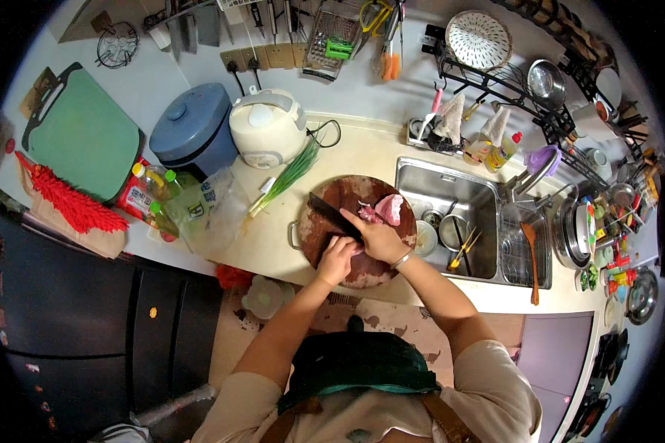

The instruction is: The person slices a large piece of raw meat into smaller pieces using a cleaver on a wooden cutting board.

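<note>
A round wooden chopping board point(374, 274) with a metal side handle lies on the counter before me. My right hand point(381, 239) grips a dark-bladed cleaver point(332, 215), its index finger laid along the blade. Close beside the blade, my left hand point(337, 259) presses on a small piece of meat point(357, 250) with bent fingers. Farther back on the board rest a larger pink piece of raw meat point(389, 209) and some darker red meat point(369, 213). The cleaver's handle is hidden in my right hand.
Spring onions point(288, 176) lie left of the board, near a rice cooker point(268, 127) and a plastic bag point(210, 210). To the right, a steel sink point(485, 243) holds bowls and utensils. A wooden spatula point(532, 260) lies across the smaller basin.
</note>
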`<move>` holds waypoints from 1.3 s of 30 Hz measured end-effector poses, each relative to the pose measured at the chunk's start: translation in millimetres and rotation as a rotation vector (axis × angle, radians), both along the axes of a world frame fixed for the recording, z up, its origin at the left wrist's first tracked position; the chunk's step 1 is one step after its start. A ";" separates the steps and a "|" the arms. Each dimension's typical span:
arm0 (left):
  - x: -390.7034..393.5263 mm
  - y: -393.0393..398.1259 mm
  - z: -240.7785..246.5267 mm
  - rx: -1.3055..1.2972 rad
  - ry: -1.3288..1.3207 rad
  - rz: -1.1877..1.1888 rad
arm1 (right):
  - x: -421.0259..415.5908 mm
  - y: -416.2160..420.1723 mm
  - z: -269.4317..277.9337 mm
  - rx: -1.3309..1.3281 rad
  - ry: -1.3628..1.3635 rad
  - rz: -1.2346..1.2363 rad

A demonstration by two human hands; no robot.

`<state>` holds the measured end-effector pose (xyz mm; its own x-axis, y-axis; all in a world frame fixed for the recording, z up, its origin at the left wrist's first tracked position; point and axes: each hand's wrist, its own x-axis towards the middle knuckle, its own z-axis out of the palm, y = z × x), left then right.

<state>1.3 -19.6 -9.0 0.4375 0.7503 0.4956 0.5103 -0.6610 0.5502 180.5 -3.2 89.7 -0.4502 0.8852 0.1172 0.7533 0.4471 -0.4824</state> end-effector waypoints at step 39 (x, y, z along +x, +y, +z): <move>3.4 -7.4 18.7 0.004 -0.032 0.006 | 39.6 -52.9 11.2 0.041 0.085 -0.152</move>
